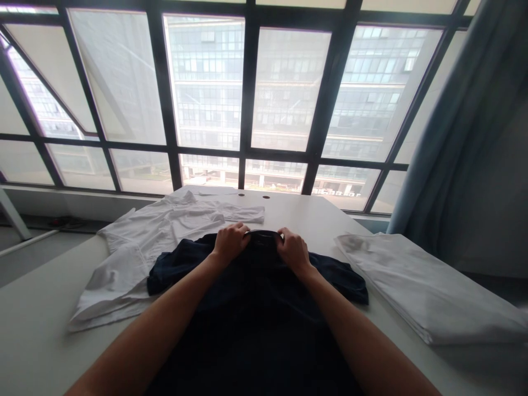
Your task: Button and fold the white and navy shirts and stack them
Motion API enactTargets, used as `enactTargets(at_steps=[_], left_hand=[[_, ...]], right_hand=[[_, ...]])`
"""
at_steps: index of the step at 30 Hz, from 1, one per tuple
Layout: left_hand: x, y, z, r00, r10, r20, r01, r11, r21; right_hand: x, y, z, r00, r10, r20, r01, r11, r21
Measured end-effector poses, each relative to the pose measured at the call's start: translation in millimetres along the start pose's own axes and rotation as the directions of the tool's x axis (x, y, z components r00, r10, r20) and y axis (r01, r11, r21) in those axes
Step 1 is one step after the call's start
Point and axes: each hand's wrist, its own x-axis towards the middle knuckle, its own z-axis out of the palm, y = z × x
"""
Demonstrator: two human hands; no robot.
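Observation:
A dark navy shirt (264, 291) lies spread on the white table, its short sleeves out to both sides and its neckline at the far end. My left hand (231, 242) is closed on the left side of the collar. Across from it, my right hand (293, 250) grips the collar's right side. Between them the neckline edge is drawn nearly straight. The fingertips are partly hidden behind the fabric. Under the shirt's left sleeve, a rumpled white shirt (136, 264) spreads over the table.
On the right side of the table (297, 212) rests a folded white cloth (429, 286). Two dark round holes show near the table's far edge. Beyond stand large framed windows, with a blue-grey curtain (454, 137) at the right.

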Motion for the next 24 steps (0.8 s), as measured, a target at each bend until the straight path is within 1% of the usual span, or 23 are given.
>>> enactTargets(at_steps=[1, 2, 3, 4, 5, 6, 7, 8, 10, 12, 15, 17, 19, 21, 24], left_hand=[[3, -6, 2, 0.997, -0.073, -0.028, 0.07, 0.992, -0.106], [6, -14, 5, 0.986, -0.16, -0.038, 0.148, 0.962, -0.228], [8, -22, 8, 0.968, -0.248, -0.027, 0.224, 0.911, -0.346], [10, -32, 12, 0.949, -0.314, 0.0, 0.283, 0.854, -0.436], [11, -42, 16, 0.935, -0.352, 0.033, 0.323, 0.814, -0.482], [10, -52, 21, 0.931, -0.358, 0.069, 0.346, 0.81, -0.474], [8, -61, 25, 0.935, -0.337, 0.107, 0.351, 0.844, -0.406], [4, -69, 29, 0.94, -0.306, 0.151, 0.338, 0.893, -0.298], [-3, -82, 36, 0.933, -0.259, 0.251, 0.286, 0.955, -0.078], [-10, -90, 40, 0.906, -0.251, 0.341, 0.248, 0.967, 0.053], [-13, -94, 43, 0.858, -0.268, 0.438, 0.23, 0.963, 0.138], [-12, -94, 43, 0.824, -0.288, 0.487, 0.231, 0.957, 0.174], [-12, -94, 42, 0.802, -0.307, 0.513, 0.237, 0.951, 0.198], [-11, -94, 41, 0.789, -0.321, 0.524, 0.24, 0.946, 0.218], [-11, -94, 42, 0.785, -0.322, 0.529, 0.239, 0.946, 0.219]], right_hand=[[4, 3, 2, 0.997, 0.075, 0.004, -0.075, 0.99, 0.117], [8, 7, 5, 0.99, 0.14, 0.022, -0.141, 0.96, 0.244], [13, 13, 7, 0.982, 0.185, 0.045, -0.189, 0.914, 0.358], [17, 19, 10, 0.976, 0.208, 0.067, -0.216, 0.873, 0.436], [20, 27, 13, 0.973, 0.214, 0.086, -0.229, 0.857, 0.462], [22, 35, 15, 0.973, 0.205, 0.109, -0.232, 0.877, 0.42], [23, 44, 18, 0.973, 0.186, 0.139, -0.222, 0.919, 0.327], [22, 53, 20, 0.97, 0.165, 0.181, -0.202, 0.957, 0.21], [18, 68, 24, 0.951, 0.139, 0.276, -0.149, 0.989, 0.018], [12, 79, 27, 0.934, 0.129, 0.334, -0.121, 0.992, -0.046], [8, 88, 29, 0.909, 0.162, 0.384, -0.122, 0.984, -0.127], [8, 91, 28, 0.879, 0.237, 0.415, -0.15, 0.961, -0.23], [9, 95, 27, 0.842, 0.325, 0.43, -0.194, 0.927, -0.32], [9, 99, 25, 0.816, 0.387, 0.429, -0.237, 0.902, -0.362], [8, 103, 24, 0.804, 0.415, 0.426, -0.259, 0.89, -0.376]])
